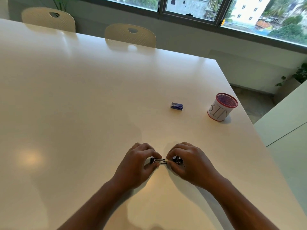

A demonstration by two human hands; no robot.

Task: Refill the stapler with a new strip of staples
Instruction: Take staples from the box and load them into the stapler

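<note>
White table holds box, bin; both hands' fingers pinch stapler.

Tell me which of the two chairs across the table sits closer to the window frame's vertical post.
The right-hand chair, the one nearer the table's far corner. The other chair stands further left, beside the plant stems.

Left hand and right hand meet knuckles up, fingers curled, forearms converging.

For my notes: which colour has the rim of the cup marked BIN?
Red, seen in the head view: the cup has a red mesh rim.
</note>
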